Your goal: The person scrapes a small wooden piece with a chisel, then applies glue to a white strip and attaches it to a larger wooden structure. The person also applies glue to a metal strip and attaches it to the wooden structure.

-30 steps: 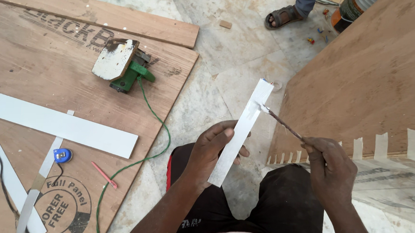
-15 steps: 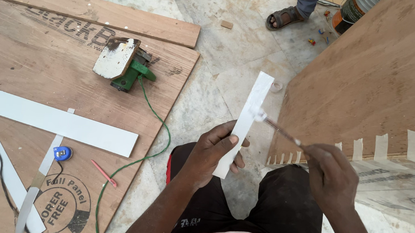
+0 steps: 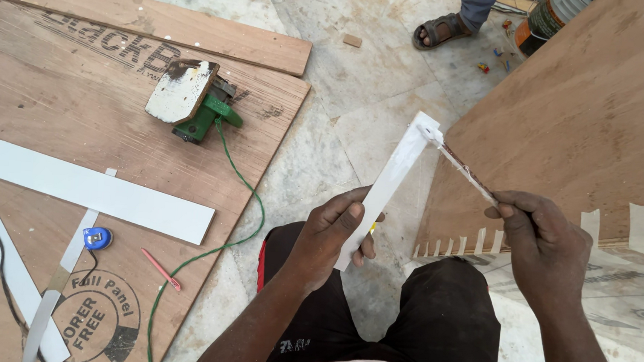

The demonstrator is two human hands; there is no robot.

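Both hands hold: left hand (image 3: 333, 235) white strip (image 3: 390, 182), right hand (image 3: 540, 242) brush (image 3: 465, 170).

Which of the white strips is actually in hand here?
The narrow white strip gripped by the left hand; the others, like the wide white strip, lie on the plywood sheet.

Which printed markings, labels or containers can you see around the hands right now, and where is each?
Round black stamp: on the plywood sheet, lower left; circular, black on brown wood.
Black stencilled lettering: top of that sheet, near the green power tool; large, partly faded.
Labelled can: on the floor, top right; cylindrical, orange, green and white wrap.
Faint print: on the grey panel right of the right hand.
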